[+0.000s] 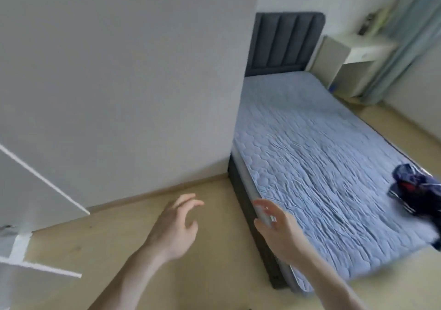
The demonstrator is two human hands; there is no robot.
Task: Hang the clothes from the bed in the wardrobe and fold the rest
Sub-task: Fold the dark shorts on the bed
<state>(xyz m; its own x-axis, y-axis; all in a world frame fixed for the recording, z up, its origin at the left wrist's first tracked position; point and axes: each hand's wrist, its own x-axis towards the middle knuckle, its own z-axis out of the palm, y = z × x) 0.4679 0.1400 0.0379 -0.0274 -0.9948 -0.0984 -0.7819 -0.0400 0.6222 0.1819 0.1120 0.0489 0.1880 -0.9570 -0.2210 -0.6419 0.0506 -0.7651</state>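
left hand (175, 226): raised over the floor (210, 257), fingers loosely spread w/ a slight curl, grip held nothing.
right hand (278, 228): raised at the near-left edge of the bed (310, 154), palm turned inward, fingers straightish and motion-blurred, grip held nothing.
hands: apart from each other, neither touched any cloth.
clothes (416, 188): one crumpled dark-blue bundle w/ a red patch, lying on the bed's right side near the foot end, at the frame's right edge, well apart from both hands. Couldn't tell garment type.
bed: light-blue quilted mattress cover, wrinkled; dark grey base visible along the left side.
headboard (285, 43): dark grey, padded, vertical channels, at the far end against the wall.
white panel (114, 71): big flat surface left of the bed, filled most of the left half of view; couldn't tell if wall or wardrobe side.
white shelf edges (45, 183): thin white boards at far left, blurred.
table (353, 56): white, past the bed's far-right corner, small blurred items on top.
curtain (405, 35): pale blue-green, right of the table.
floor: light wood tone.
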